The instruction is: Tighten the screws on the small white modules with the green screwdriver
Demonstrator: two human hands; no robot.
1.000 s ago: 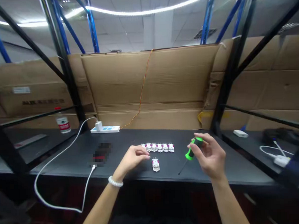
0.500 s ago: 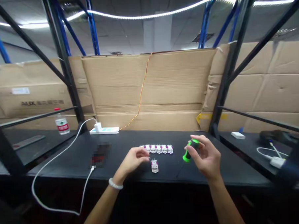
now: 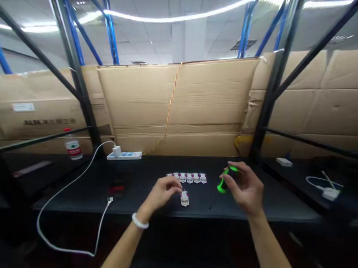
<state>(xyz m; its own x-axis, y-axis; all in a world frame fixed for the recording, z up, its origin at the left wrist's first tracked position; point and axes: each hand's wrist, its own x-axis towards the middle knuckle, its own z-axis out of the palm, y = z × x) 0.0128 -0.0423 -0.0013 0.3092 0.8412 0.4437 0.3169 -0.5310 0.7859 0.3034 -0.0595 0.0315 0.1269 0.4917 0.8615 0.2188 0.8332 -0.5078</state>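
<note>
My right hand (image 3: 245, 184) is closed around a screwdriver (image 3: 223, 182) with a green and black handle, its thin shaft pointing down-left toward the black table (image 3: 140, 203). My left hand (image 3: 163, 192), with a white bead bracelet at the wrist, has its fingers pinched together just left of a single small white part (image 3: 184, 197) with a magenta mark, lying near the table's front edge. What those fingers hold, if anything, I cannot make out. Behind it lies a row of several similar white parts (image 3: 187, 178).
A white power strip (image 3: 124, 155) with a plugged charger sits at the back left; its white cable (image 3: 65, 190) loops off the front edge to a dark device (image 3: 117, 189). A bottle (image 3: 72, 148) stands far left. Cardboard walls and black rack posts surround the table.
My left hand has crept slightly right toward the single white part. My right hand has turned the screwdriver a little and drifted left. The view shifted slightly.
</note>
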